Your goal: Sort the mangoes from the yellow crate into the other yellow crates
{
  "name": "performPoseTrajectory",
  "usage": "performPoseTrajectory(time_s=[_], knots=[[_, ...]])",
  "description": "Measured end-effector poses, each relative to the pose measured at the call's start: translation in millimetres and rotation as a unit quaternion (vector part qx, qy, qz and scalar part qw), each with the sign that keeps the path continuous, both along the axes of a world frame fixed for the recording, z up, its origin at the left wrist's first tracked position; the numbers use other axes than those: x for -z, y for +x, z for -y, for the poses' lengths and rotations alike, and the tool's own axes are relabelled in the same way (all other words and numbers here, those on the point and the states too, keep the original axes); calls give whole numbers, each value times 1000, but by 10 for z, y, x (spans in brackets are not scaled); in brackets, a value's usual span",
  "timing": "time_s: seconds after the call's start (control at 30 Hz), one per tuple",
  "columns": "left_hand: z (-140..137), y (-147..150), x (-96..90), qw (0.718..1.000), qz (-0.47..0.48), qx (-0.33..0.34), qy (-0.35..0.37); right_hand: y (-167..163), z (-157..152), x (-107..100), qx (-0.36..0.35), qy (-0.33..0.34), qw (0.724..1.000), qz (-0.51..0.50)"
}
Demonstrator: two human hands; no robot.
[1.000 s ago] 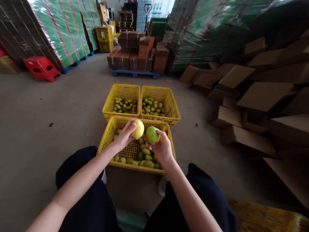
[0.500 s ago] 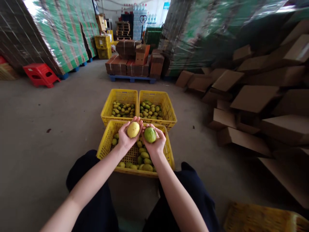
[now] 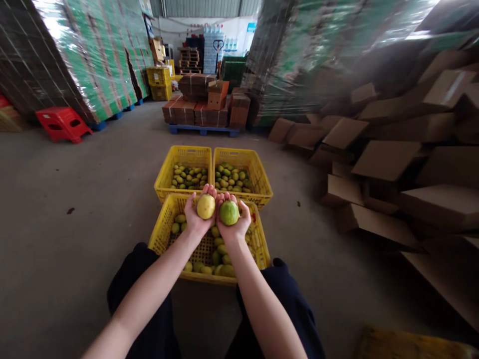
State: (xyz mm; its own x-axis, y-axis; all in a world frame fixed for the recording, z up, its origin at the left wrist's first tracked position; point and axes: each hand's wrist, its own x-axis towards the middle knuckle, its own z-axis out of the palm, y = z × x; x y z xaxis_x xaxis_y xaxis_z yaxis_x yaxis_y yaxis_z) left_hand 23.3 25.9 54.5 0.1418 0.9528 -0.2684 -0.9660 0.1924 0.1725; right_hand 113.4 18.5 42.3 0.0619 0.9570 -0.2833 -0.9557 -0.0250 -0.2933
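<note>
My left hand [image 3: 195,223] is palm up, cradling a yellow mango [image 3: 205,206] with small dark specks on its skin. Beside it, my right hand [image 3: 235,230] holds a green mango [image 3: 229,213] in the palm, thumb along its side. The two hands are side by side above the near yellow plastic crate [image 3: 160,232]. Green and yellowish mangoes [image 3: 226,270] lie in that crate, mostly along its near and right sides; my hands and forearms hide part of it.
Behind the near crate stand a left crate [image 3: 161,174] and a right crate [image 3: 264,182], both holding mangoes. Cardboard boxes [image 3: 385,159] pile up on the right. A red stool [image 3: 62,124] stands left. Flattened cartons [image 3: 211,117] rest on a blue pallet [image 3: 204,130] ahead.
Both hands sit slightly lower in the picture, still holding the same mangoes. The right hand has turned more palm up, its fingers straighter. The camera view has tilted up a little.
</note>
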Motion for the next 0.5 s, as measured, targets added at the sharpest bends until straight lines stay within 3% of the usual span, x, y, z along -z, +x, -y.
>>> performPoseTrajectory(time_s=[0.5], knots=[[3,16,31,1000,10,-20,-21,-33,13,-3,1,31,999,12]])
